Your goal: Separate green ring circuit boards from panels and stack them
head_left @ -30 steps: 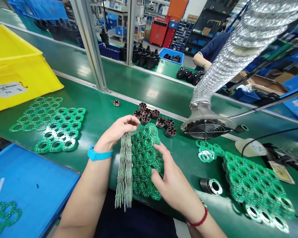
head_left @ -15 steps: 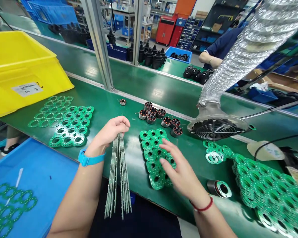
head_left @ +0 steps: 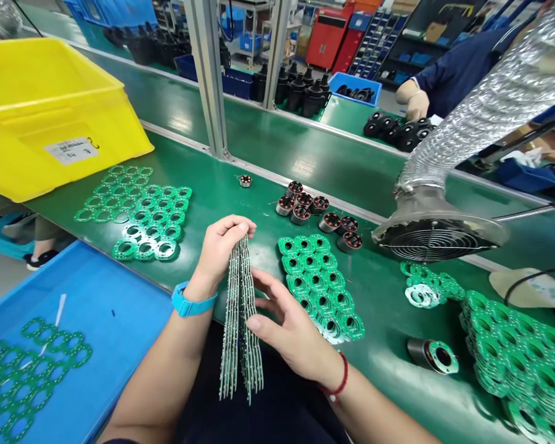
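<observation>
My left hand (head_left: 226,246) pinches the top end of a bundle of circuit board panels (head_left: 234,327), which hang edge-on and fan apart lower down. At the bundle's right side is my right hand (head_left: 289,327), its thumb and fingers apart. The fingertips partly pass behind the boards; whether they press on them I cannot tell. Just right of the hands, a stack of green ring-shaped board panels (head_left: 312,262) lies on the green table (head_left: 208,203). Behind it stand several copper-wound motor stators (head_left: 300,214), with a smaller stator (head_left: 245,180) off to the left.
More panels (head_left: 155,216) lie at the left by a yellow bin (head_left: 65,117); a blue tray (head_left: 134,308) holds others. A fume duct (head_left: 425,209) hangs right, above a tall board stack (head_left: 513,345) and a cylindrical motor part (head_left: 432,356). A co-worker's hand (head_left: 416,102) is across the bench.
My right hand has moved left from above the stack on the table to the hanging bundle. The bundle stays in my left hand. The view has shifted, so the scene sits further right.
</observation>
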`<action>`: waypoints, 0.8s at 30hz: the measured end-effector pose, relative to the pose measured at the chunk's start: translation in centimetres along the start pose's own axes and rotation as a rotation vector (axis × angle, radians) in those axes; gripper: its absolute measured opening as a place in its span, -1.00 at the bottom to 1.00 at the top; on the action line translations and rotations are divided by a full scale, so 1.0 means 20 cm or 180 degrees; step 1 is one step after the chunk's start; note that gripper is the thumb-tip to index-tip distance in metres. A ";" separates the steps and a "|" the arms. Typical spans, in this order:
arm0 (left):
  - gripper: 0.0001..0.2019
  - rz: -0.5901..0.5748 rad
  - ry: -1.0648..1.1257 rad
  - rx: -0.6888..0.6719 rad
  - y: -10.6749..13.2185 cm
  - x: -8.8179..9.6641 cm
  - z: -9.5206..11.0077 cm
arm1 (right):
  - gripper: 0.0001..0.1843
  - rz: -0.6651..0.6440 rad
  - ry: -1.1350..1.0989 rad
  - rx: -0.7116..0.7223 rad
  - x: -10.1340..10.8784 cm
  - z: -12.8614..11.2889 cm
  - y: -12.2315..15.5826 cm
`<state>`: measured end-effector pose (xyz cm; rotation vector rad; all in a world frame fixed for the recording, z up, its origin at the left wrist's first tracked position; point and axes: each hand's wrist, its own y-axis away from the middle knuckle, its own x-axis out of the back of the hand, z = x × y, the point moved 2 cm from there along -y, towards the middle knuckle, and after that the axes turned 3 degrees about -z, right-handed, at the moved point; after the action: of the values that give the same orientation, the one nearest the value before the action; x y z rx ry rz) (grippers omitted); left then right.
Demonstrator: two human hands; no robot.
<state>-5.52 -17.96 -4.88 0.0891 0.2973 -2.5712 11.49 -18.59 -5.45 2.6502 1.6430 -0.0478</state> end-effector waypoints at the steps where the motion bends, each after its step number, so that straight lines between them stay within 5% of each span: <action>1: -0.85 -0.0005 0.0016 0.0003 0.00 0.00 0.00 | -0.29 0.0000 0.0003 0.0003 0.00 0.00 0.00; 11: -0.81 -0.0058 -0.0014 0.0021 0.01 0.01 0.00 | -0.30 0.0167 0.0176 0.0092 0.02 0.00 0.03; 17: -0.82 -0.0096 0.0103 -0.0093 0.00 0.01 -0.01 | -0.62 0.0554 0.1558 -0.0121 0.03 -0.04 0.05; 21: -0.81 -0.0099 0.0041 -0.0129 0.00 0.01 -0.01 | -0.39 0.0427 0.1734 -0.0411 0.03 -0.08 0.05; 24: -0.80 -0.0113 0.0050 -0.0122 0.00 0.01 -0.01 | -0.40 0.0327 0.1747 -0.0437 0.03 -0.09 0.05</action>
<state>-5.72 -18.02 -5.21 0.0907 0.3570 -2.5998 12.56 -18.47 -3.72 2.7858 1.5376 0.8292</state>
